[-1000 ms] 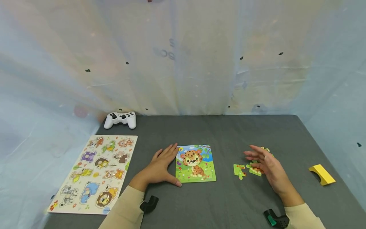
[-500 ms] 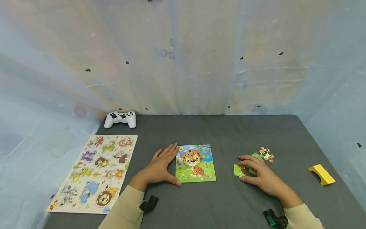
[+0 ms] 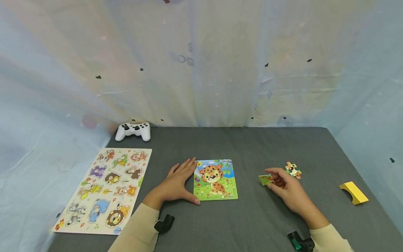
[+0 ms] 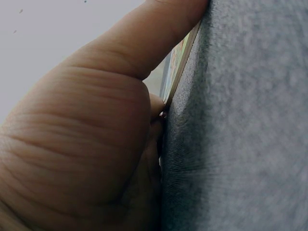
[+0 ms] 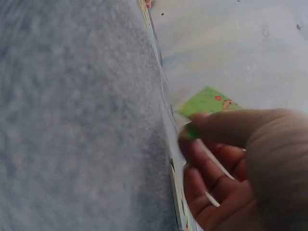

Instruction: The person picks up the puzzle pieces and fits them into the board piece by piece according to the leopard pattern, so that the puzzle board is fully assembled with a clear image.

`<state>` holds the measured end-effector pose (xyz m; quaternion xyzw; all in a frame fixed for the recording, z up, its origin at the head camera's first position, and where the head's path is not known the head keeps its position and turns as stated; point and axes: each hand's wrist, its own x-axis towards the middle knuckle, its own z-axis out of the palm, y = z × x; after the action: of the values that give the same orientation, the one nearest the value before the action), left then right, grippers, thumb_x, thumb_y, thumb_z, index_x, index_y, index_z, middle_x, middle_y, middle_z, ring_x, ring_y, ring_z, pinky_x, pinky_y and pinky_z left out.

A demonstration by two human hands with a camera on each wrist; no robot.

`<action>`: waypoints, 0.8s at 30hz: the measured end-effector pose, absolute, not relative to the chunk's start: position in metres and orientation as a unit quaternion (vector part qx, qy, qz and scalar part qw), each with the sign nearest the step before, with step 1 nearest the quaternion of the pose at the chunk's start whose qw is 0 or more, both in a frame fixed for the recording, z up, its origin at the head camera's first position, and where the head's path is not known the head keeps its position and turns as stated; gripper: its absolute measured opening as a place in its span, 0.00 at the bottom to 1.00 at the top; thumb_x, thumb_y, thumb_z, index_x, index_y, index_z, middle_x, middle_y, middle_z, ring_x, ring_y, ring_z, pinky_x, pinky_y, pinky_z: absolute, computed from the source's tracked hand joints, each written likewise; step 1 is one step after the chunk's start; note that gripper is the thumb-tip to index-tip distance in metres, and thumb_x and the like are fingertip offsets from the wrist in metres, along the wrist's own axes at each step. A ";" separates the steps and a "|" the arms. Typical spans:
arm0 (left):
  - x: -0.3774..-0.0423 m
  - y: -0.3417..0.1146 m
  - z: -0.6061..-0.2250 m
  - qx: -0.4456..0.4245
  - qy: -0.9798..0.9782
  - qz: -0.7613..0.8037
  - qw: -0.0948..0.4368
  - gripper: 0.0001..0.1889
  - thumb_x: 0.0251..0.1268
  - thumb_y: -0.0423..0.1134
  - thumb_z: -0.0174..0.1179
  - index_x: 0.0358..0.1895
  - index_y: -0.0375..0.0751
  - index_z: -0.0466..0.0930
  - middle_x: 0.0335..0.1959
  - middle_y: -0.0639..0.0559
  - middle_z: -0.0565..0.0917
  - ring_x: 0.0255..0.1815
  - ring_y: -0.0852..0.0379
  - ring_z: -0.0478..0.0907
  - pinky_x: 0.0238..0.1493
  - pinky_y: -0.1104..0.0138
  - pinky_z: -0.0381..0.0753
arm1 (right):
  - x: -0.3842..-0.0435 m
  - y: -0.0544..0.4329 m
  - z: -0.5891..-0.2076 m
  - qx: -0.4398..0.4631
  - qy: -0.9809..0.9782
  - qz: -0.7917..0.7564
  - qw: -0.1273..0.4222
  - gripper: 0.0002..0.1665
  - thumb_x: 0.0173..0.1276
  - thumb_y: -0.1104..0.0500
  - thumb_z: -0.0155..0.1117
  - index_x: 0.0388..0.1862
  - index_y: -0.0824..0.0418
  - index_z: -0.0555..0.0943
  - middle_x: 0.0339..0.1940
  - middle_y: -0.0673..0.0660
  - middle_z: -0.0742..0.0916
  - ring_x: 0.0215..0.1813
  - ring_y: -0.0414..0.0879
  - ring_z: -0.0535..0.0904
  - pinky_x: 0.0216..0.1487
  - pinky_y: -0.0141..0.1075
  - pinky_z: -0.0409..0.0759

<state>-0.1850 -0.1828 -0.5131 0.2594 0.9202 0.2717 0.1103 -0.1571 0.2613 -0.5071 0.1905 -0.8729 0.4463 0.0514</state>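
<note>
My left hand (image 3: 176, 187) lies at the left side of a square leopard jigsaw puzzle (image 3: 214, 180), fingers fairly straight and thumb spread toward its lower left corner. In the left wrist view, the puzzle's edge (image 4: 182, 67) shows past the thumb side of the left hand (image 4: 91, 139). My right hand (image 3: 289, 190) pinches a green puzzle piece (image 3: 265, 180) between thumb and fingers, raised off the table. From the right wrist, this puzzle piece (image 5: 204, 102) sticks out beyond the thumb; the rest is hidden. More loose puzzle pieces (image 3: 293, 170) lie just beyond the right hand.
A white animal board (image 3: 104, 192) lies at the left of the dark grey table (image 3: 239, 224). Behind it sits a white game controller (image 3: 133, 131). A yellow arched block (image 3: 354, 192) lies at the right. Pale sheeting (image 3: 220, 70) hangs around the table.
My right hand came down over the loose pieces, closed on a green puzzle piece and lifted it from the table, tilting it. The left hand stays by the leopard puzzle.
</note>
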 end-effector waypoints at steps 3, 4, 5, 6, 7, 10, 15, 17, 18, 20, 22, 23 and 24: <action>-0.185 -0.183 -0.513 0.258 0.921 0.269 0.112 0.77 0.44 0.75 0.82 0.91 0.44 0.44 0.91 0.51 0.40 0.90 0.51 0.35 0.83 0.42 0.33 | -0.156 0.259 -0.507 0.173 -0.858 0.480 0.066 0.19 0.73 0.71 0.74 0.61 0.66 0.84 0.42 0.53 0.87 0.37 0.44 0.84 0.34 0.34 0.82; -0.185 -0.183 -0.513 0.258 0.920 0.272 0.111 0.77 0.44 0.74 0.82 0.91 0.44 0.45 0.91 0.51 0.41 0.90 0.51 0.35 0.83 0.41 0.33 | -0.156 0.259 -0.507 0.169 -0.851 0.494 0.063 0.17 0.75 0.71 0.73 0.60 0.66 0.84 0.42 0.54 0.87 0.37 0.45 0.85 0.34 0.34 0.83; -0.185 -0.183 -0.512 0.258 0.920 0.273 0.112 0.77 0.44 0.74 0.82 0.91 0.44 0.45 0.91 0.51 0.41 0.90 0.51 0.35 0.83 0.41 0.33 | -0.155 0.258 -0.506 0.165 -0.843 0.508 0.058 0.15 0.76 0.71 0.71 0.59 0.67 0.84 0.42 0.56 0.88 0.36 0.46 0.86 0.35 0.34 0.84; -0.185 -0.183 -0.512 0.258 0.920 0.274 0.111 0.77 0.44 0.74 0.83 0.91 0.43 0.45 0.91 0.51 0.41 0.90 0.51 0.36 0.83 0.41 0.33 | -0.155 0.258 -0.505 0.165 -0.836 0.522 0.051 0.14 0.78 0.70 0.70 0.60 0.68 0.84 0.43 0.58 0.88 0.37 0.48 0.88 0.36 0.35 0.86; -0.185 -0.183 -0.512 0.258 0.919 0.276 0.111 0.77 0.44 0.74 0.83 0.91 0.43 0.45 0.91 0.50 0.41 0.90 0.50 0.36 0.83 0.41 0.33 | -0.155 0.257 -0.505 0.166 -0.829 0.533 0.043 0.14 0.79 0.70 0.68 0.61 0.69 0.84 0.44 0.60 0.88 0.38 0.49 0.88 0.38 0.35 0.87; -0.185 -0.183 -0.511 0.260 0.918 0.280 0.109 0.77 0.44 0.73 0.83 0.91 0.42 0.47 0.91 0.49 0.43 0.90 0.49 0.37 0.83 0.40 0.34 | -0.155 0.253 -0.503 0.172 -0.815 0.553 0.022 0.16 0.80 0.70 0.68 0.64 0.69 0.83 0.45 0.62 0.87 0.38 0.52 0.88 0.38 0.37 0.87; -0.184 -0.182 -0.510 0.259 0.917 0.285 0.106 0.76 0.43 0.73 0.83 0.91 0.41 0.48 0.91 0.48 0.44 0.90 0.47 0.38 0.83 0.39 0.34 | -0.154 0.244 -0.501 0.167 -0.816 0.554 -0.006 0.13 0.78 0.65 0.72 0.59 0.65 0.87 0.43 0.58 0.88 0.36 0.53 0.85 0.33 0.37 0.82; -0.184 -0.182 -0.509 0.260 0.916 0.285 0.105 0.76 0.43 0.73 0.83 0.91 0.40 0.48 0.91 0.48 0.44 0.90 0.47 0.38 0.83 0.39 0.34 | -0.153 0.240 -0.501 0.168 -0.814 0.556 -0.016 0.10 0.78 0.64 0.72 0.55 0.63 0.88 0.42 0.58 0.89 0.36 0.53 0.84 0.34 0.37 0.82; -0.184 -0.182 -0.510 0.261 0.916 0.285 0.105 0.76 0.44 0.73 0.83 0.91 0.40 0.48 0.91 0.47 0.45 0.90 0.47 0.38 0.83 0.39 0.34 | -0.152 0.238 -0.500 0.170 -0.812 0.559 -0.020 0.08 0.79 0.64 0.72 0.53 0.63 0.88 0.42 0.58 0.88 0.36 0.53 0.84 0.34 0.37 0.82; -0.184 -0.182 -0.510 0.261 0.917 0.284 0.105 0.76 0.44 0.73 0.83 0.91 0.40 0.48 0.91 0.48 0.45 0.90 0.47 0.38 0.83 0.39 0.34 | -0.151 0.233 -0.499 0.176 -0.804 0.568 -0.028 0.05 0.79 0.64 0.71 0.51 0.64 0.87 0.42 0.58 0.89 0.37 0.53 0.85 0.36 0.38 0.84; -0.184 -0.182 -0.509 0.260 0.917 0.283 0.106 0.76 0.43 0.73 0.83 0.91 0.41 0.48 0.91 0.48 0.44 0.90 0.48 0.37 0.83 0.39 0.34 | -0.150 0.228 -0.499 0.184 -0.794 0.578 -0.039 0.06 0.80 0.65 0.69 0.51 0.66 0.85 0.41 0.59 0.88 0.38 0.53 0.87 0.37 0.39 0.85; -0.184 -0.182 -0.509 0.259 0.917 0.283 0.106 0.77 0.43 0.73 0.83 0.91 0.41 0.48 0.91 0.48 0.44 0.90 0.48 0.37 0.83 0.39 0.34 | -0.150 0.225 -0.498 0.188 -0.788 0.585 -0.046 0.06 0.80 0.66 0.69 0.52 0.67 0.84 0.41 0.60 0.88 0.38 0.54 0.87 0.37 0.40 0.85; -0.184 -0.182 -0.510 0.258 0.918 0.283 0.106 0.76 0.43 0.73 0.83 0.91 0.41 0.48 0.91 0.48 0.44 0.90 0.48 0.37 0.83 0.39 0.34 | -0.150 0.223 -0.498 0.193 -0.782 0.590 -0.054 0.07 0.81 0.66 0.68 0.53 0.68 0.83 0.41 0.61 0.88 0.38 0.54 0.88 0.38 0.41 0.86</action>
<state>-0.1841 -0.1820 -0.5101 0.2581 0.9177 0.2825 0.1063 -0.1495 0.2226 -0.4979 0.1929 -0.7823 0.5898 -0.0535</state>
